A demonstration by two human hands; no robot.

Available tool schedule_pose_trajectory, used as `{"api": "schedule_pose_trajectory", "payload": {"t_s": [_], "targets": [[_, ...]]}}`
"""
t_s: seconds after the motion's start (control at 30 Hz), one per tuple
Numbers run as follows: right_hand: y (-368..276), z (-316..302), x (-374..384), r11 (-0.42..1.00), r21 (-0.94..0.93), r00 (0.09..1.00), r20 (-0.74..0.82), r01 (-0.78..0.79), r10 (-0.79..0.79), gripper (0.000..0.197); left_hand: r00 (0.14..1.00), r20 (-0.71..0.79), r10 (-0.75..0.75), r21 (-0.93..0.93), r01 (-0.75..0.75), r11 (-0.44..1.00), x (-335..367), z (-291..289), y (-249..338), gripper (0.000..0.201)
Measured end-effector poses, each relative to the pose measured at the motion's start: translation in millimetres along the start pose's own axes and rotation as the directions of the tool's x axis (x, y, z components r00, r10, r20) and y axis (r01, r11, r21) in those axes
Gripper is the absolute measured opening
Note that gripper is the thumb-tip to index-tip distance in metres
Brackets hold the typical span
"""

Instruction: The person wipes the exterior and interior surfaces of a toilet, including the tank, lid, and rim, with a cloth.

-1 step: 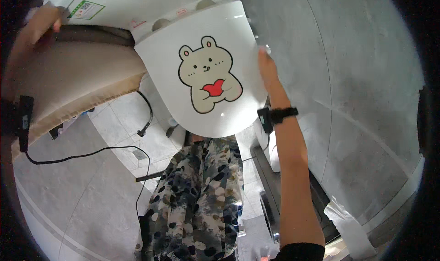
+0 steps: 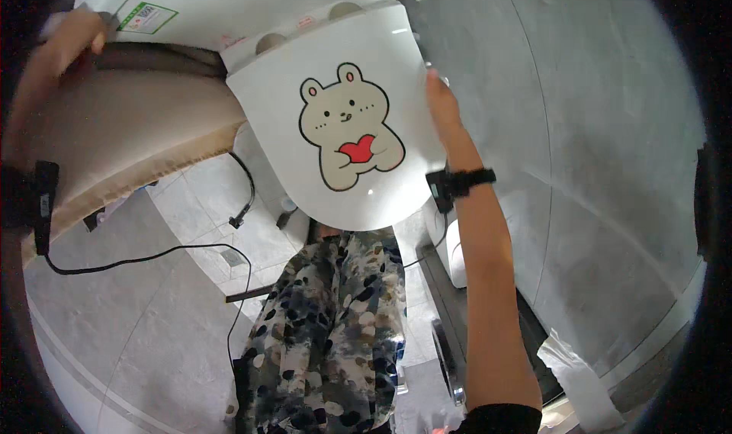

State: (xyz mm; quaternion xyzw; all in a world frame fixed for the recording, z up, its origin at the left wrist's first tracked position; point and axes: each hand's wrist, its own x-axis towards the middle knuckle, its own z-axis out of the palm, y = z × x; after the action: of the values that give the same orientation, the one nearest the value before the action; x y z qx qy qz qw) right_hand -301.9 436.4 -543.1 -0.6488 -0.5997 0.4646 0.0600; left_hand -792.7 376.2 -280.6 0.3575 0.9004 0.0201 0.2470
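Observation:
A white toilet lid (image 2: 274, 121), flat and rounded at the near end, carries a cartoon bear sticker (image 2: 351, 129) with a red heart. My right hand (image 2: 444, 110) is at the lid's right edge, its fingers drawn together beside a small shiny spot; what they hold is hidden. At the far left, my left hand (image 2: 80, 39) curls by the end of the white tank (image 2: 252, 3), and I cannot make out what is in it. A black strap with a small device (image 2: 461, 182) sits on my right wrist. Another dark device (image 2: 44, 205) is on my left wrist.
A beige padded panel (image 2: 152, 102) lies left of the lid. A thin black cable (image 2: 152, 252) runs from my left wrist toward my patterned clothing (image 2: 328, 335). A loose black cord (image 2: 248, 190) hangs over the tiles. Torn white paper (image 2: 576, 380) is at lower right.
The view has shifted very slightly. My right fingertips sit a little higher along the lid's edge; otherwise things look the same.

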Motion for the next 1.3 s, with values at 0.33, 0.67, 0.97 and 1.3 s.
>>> {"api": "schedule_pose_trajectory", "payload": {"t_s": [0.33,0.67,0.97,1.3], "targets": [[-114.8,23.2,81.9,0.894,0.446,0.999,-0.045,0.032,-0.013,0.056,0.984,0.02,0.175,0.168,-0.176,0.97,-16.4,10.5,21.8,0.01],[-51.2,14.6,50.5,0.836,-0.37,0.805,-0.29,0.404,-0.517,0.031,0.981,0.154,0.121,0.305,-0.164,0.938,-77.0,2.2,90.8,0.015],[17.3,7.5,-11.0,0.838,-0.498,0.85,-0.323,0.222,-0.417,0.026,0.749,0.514,0.417,-0.234,-0.346,0.909,-128.4,-10.7,90.7,0.024],[71.1,16.4,-99.6,0.877,-0.479,0.81,-0.503,0.028,-0.301,0.029,0.944,0.295,0.149,-0.115,-0.119,0.986,-90.5,6.2,63.2,0.02]]}}
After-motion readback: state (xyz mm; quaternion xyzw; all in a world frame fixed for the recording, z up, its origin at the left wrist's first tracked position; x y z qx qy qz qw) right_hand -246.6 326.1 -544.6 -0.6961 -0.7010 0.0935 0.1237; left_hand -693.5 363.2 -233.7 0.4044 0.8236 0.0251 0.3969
